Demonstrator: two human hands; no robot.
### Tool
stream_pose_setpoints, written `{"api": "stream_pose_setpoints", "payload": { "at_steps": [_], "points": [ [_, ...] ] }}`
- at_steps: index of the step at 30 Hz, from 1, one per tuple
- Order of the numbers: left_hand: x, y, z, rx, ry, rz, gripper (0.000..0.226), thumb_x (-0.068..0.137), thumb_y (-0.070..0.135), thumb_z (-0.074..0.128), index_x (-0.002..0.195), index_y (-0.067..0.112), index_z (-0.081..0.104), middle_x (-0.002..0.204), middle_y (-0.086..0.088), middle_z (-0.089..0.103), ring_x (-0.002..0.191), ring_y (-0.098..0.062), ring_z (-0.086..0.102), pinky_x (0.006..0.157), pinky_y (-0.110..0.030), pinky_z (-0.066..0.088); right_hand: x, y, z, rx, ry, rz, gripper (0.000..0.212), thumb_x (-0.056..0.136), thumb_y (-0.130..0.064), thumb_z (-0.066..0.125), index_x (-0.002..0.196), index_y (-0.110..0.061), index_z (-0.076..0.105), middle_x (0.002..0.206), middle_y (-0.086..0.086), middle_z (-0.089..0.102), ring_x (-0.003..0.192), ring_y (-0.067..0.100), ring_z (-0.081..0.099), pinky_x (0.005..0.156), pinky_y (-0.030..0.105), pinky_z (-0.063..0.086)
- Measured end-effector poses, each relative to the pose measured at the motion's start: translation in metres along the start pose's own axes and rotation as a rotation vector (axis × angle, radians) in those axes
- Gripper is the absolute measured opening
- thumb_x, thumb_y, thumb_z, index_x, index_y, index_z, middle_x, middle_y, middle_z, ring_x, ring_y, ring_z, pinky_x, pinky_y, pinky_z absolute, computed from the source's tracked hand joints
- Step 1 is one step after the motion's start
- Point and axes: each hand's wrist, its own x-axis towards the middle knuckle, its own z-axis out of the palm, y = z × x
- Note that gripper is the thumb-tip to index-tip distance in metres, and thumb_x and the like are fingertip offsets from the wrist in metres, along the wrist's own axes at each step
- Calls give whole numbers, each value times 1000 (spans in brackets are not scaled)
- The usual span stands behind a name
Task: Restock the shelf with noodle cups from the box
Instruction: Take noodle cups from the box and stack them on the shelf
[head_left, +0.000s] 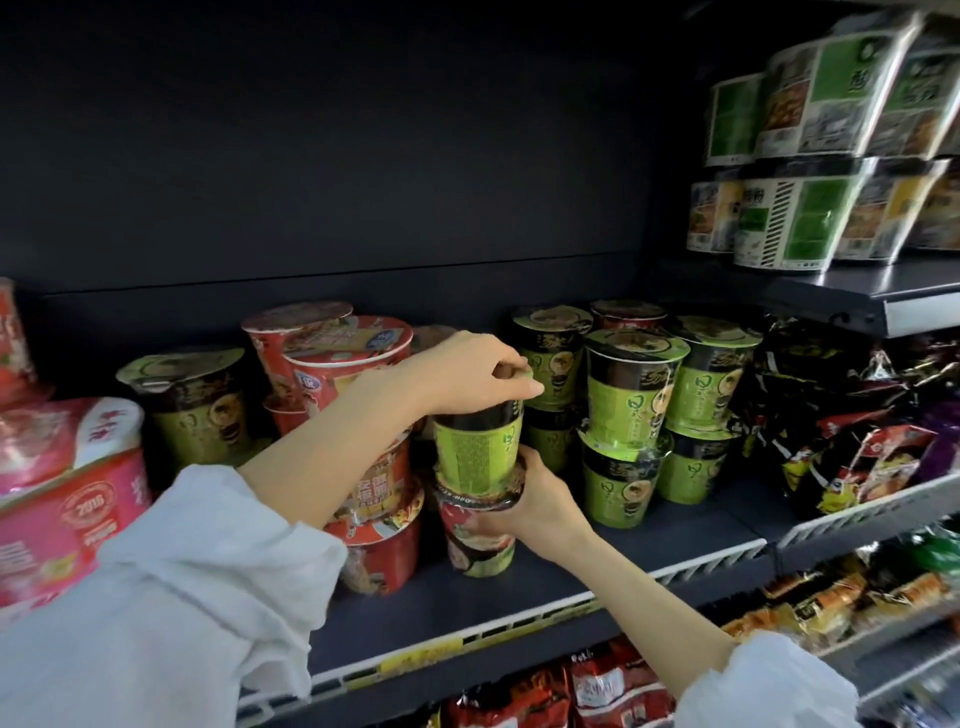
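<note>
the left hand (467, 371) grips the lid rim of a green-and-black noodle cup (478, 449), stacking it on a red-and-green cup (480, 535) steadied by the right hand (540, 499) on the dark metal shelf (597, 566). restocking looks partway done — green stacks (634, 415) stand just beside, bare shelf remains (box not in view).

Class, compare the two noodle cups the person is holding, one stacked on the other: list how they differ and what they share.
The upper cup is green and black; the lower cup shows red and pale green. The left hand grips the upper cup's lid from above; the right hand holds the lower cup's rim from the side. The upper rests on the lower; whether the lower touches the shelf is unclear. Both stand upright and sealed.
</note>
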Motion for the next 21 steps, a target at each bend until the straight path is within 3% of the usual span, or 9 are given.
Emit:
{"api": "stream_pose_setpoints", "payload": {
  "at_steps": [2, 5, 10, 14, 17, 21],
  "points": [
    [-5, 3, 5, 0, -61, 32, 62, 89, 54, 51, 145, 31, 35, 154, -1, 28, 142, -21, 25, 113, -35, 23, -6, 3, -8, -42, 44, 23, 107, 56, -42, 87, 141, -12, 30, 128, 5, 56, 117, 22, 54, 93, 32, 47],
    [-7, 6, 13, -42, -94, 60, 70, 87, 45, 59, 147, 37, 23, 158, -2, 16, 145, -21, 13, 117, -38, 16, -14, 9, -23, -83, 110, 47, 105, 58, -42, 86, 142, -10, 30, 127, 5, 58, 116, 22, 55, 86, 27, 46],
    [-2, 17, 22, -76, 1, 148, 71, 88, 31, 64, 148, 27, 27, 155, 2, 27, 142, -17, 22, 113, -27, 19, -27, 10, -45, -151, 163, 7, 73, 68, -30, 82, 130, -14, 48, 122, 1, 63, 113, 21, 57, 82, 23, 42],
    [5, 17, 34, -65, 87, 115, 75, 84, 35, 67, 148, 25, 28, 151, -1, 33, 141, -24, 22, 114, -38, 20, -30, 19, -51, -249, 278, -17, 56, 71, -20, 79, 122, -14, 58, 114, 4, 65, 110, 24, 57, 84, 29, 43],
    [4, 18, 40, -114, 123, 116, 75, 83, 34, 69, 147, 25, 30, 151, -1, 33, 141, -22, 20, 114, -35, 19, -30, 29, -47, -241, 270, 10, 64, 72, -26, 78, 129, -14, 50, 117, 2, 61, 113, 24, 52, 88, 32, 42],
    [-1, 13, 39, -142, 128, 129, 80, 80, 33, 72, 147, 24, 29, 151, -1, 31, 141, -19, 19, 114, -35, 19, -30, 34, -32, -58, 213, 91, 99, 62, -40, 83, 142, -18, 27, 126, 7, 51, 119, 25, 47, 97, 41, 44]
  ]
}}
